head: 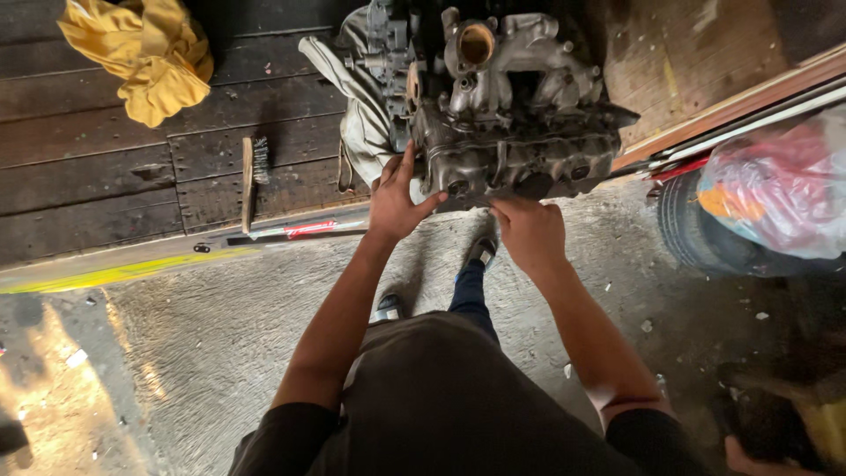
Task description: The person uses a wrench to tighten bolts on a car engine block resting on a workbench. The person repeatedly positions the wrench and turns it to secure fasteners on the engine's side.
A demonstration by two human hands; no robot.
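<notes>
Nearest the camera, dark trousers and black sleeves are seen, with two shoes planted on the rough, speckled concrete floor (220,335). Both forearms are stretched forward and up.

The left hand (394,201) is laid against the near left corner of the engine block (511,132): fingers spread and extended up the metal, thumb hooked out to the right, palm pressed on, not wrapped around anything. The right hand (529,234) is placed at the block's lower front edge, fingers curled under; whether they are gripping is not shown.

The engine block is set at the edge of the dark wooden platform (97,167), top centre of view. It is grimy grey cast metal, lumpy, with a round open port on top.

A beige cloth (357,115) is tucked along the block's left side. A wire brush (253,172) with a wooden handle is lying on the planks, well left. A yellow rag (145,57) is bunched further back. At right, a clear plastic bag (775,189) is seen, with red and orange contents, resting on a black tyre (683,229).
</notes>
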